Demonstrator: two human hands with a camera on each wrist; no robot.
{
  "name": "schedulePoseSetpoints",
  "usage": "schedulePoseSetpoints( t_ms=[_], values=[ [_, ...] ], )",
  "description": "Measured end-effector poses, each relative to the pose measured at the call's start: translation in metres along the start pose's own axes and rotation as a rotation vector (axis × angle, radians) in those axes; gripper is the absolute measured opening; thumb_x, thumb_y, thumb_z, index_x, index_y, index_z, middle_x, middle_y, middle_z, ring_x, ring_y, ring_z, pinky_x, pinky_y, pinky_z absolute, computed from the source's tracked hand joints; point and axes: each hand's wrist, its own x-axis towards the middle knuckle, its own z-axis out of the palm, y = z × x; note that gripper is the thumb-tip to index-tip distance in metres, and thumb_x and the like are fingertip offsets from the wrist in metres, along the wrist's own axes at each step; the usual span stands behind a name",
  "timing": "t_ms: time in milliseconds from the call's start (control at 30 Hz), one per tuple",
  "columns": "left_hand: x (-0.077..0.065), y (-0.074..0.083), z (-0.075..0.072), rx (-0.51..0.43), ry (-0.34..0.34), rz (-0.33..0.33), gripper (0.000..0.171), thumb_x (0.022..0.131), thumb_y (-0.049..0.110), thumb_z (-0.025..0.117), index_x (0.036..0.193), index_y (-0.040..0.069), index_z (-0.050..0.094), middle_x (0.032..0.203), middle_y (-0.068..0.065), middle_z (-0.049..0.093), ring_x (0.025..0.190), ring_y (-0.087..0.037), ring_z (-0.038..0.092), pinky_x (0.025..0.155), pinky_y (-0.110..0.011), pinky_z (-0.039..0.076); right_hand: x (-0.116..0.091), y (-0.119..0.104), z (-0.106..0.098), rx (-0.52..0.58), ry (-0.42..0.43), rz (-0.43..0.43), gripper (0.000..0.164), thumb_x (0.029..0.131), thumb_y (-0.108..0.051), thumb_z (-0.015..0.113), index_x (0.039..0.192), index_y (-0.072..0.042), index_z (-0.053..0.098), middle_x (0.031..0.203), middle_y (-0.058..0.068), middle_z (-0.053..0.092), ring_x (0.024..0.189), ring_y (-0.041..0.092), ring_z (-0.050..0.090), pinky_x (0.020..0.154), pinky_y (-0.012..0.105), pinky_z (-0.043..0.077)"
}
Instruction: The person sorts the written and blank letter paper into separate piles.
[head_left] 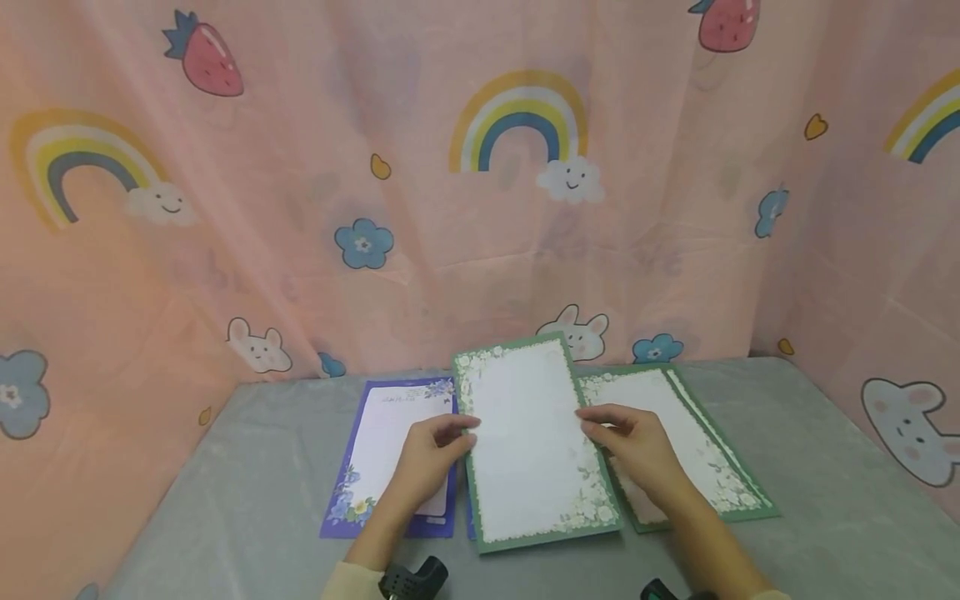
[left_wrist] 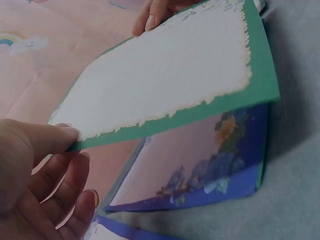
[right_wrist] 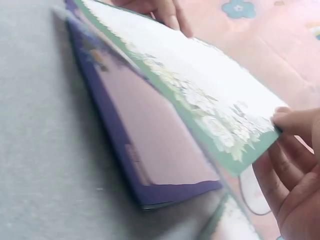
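Note:
A sheet of paper with a green border and white flowers is held up by its two long sides. My left hand pinches its left edge between thumb and fingers. On the opposite edge, my right hand pinches it the same way. Beneath the raised sheet, a purple-bordered sheet with blue flowers shows in both wrist views; the raised sheet hides most of it from the head view.
Left on the grey tabletop lies another purple-bordered sheet with small writing at its top. Green-bordered sheets overlap at the right, partly behind my right hand. A pink patterned curtain stands behind the table and along its sides.

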Motion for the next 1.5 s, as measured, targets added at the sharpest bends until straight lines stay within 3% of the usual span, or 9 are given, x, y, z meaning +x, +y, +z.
schedulePoseSetpoints(
  t_ms=[333,533,667,767,933,1167,1300,1500],
  values=[
    [-0.005,0.023,-0.002,-0.079,-0.035,-0.011,0.023,0.093,0.016,0.071,0.116,0.014,0.074,0.112,-0.006,0.072,0.096,-0.013,0.064,0.085,-0.022,0.052,-0.005,-0.013,-0.022,0.01,-0.046,-0.043,0.037,0.098,-0.029,0.067,0.128,-0.006,0.068,0.109,-0.02,0.071,0.097,0.002,0.066,0.081,0.025,0.058],
    [-0.003,0.042,-0.002,-0.021,-0.04,0.03,0.022,0.095,0.015,0.069,0.116,0.016,0.074,0.098,-0.006,0.07,0.081,-0.011,0.058,0.073,-0.022,0.05,-0.006,-0.024,-0.037,0.0,-0.062,-0.053,0.042,0.098,-0.029,0.067,0.134,-0.006,0.064,0.111,-0.02,0.07,0.098,0.002,0.067,0.082,0.025,0.058],
    [0.003,0.059,0.003,-0.014,-0.044,0.046,0.024,0.096,0.016,0.068,0.119,0.018,0.073,0.106,-0.004,0.071,0.084,-0.011,0.061,0.074,-0.022,0.051,-0.007,-0.028,-0.051,-0.022,-0.061,-0.08,0.045,0.1,-0.027,0.065,0.141,-0.01,0.058,0.116,-0.021,0.065,0.1,-0.001,0.067,0.082,0.024,0.057],
    [0.007,0.073,0.009,-0.054,-0.042,0.056,0.027,0.096,0.016,0.067,0.123,0.017,0.071,0.115,-0.005,0.07,0.09,-0.012,0.065,0.076,-0.022,0.052,-0.009,-0.029,-0.061,-0.011,-0.057,-0.14,0.045,0.101,-0.019,0.063,0.145,-0.012,0.054,0.123,-0.024,0.06,0.101,-0.003,0.066,0.079,0.022,0.056],
    [0.011,0.092,0.024,-0.103,-0.027,0.089,0.03,0.097,0.014,0.066,0.126,0.016,0.069,0.115,-0.009,0.069,0.088,-0.012,0.064,0.072,-0.021,0.049,-0.013,-0.03,-0.079,0.064,-0.036,-0.231,0.047,0.1,-0.005,0.06,0.146,-0.012,0.053,0.131,-0.025,0.059,0.096,-0.001,0.066,0.077,0.017,0.053],
    [0.022,0.112,0.046,-0.149,0.056,0.114,0.029,0.096,0.012,0.068,0.123,0.017,0.072,0.115,-0.008,0.072,0.088,-0.013,0.066,0.074,-0.021,0.052,-0.016,-0.032,-0.1,0.2,0.014,-0.271,0.046,0.099,0.001,0.06,0.142,-0.013,0.058,0.135,-0.02,0.059,0.097,0.0,0.066,0.077,0.014,0.054],
    [0.025,0.121,0.06,-0.193,0.084,0.096,0.03,0.095,0.009,0.067,0.124,0.016,0.071,0.117,-0.009,0.071,0.083,-0.012,0.064,0.07,-0.021,0.051,-0.019,-0.029,-0.108,0.255,0.052,-0.267,0.045,0.098,0.002,0.059,0.141,-0.013,0.059,0.136,-0.018,0.061,0.101,-0.001,0.066,0.078,0.013,0.053],
    [0.021,0.121,0.081,-0.2,0.116,0.02,0.031,0.095,0.011,0.068,0.124,0.021,0.071,0.115,-0.002,0.071,0.071,-0.006,0.056,0.059,-0.019,0.046,-0.021,-0.031,-0.115,0.139,0.143,-0.21,0.045,0.098,-0.004,0.063,0.141,-0.016,0.06,0.134,-0.023,0.061,0.107,-0.006,0.062,0.083,0.006,0.047]
  ],
)
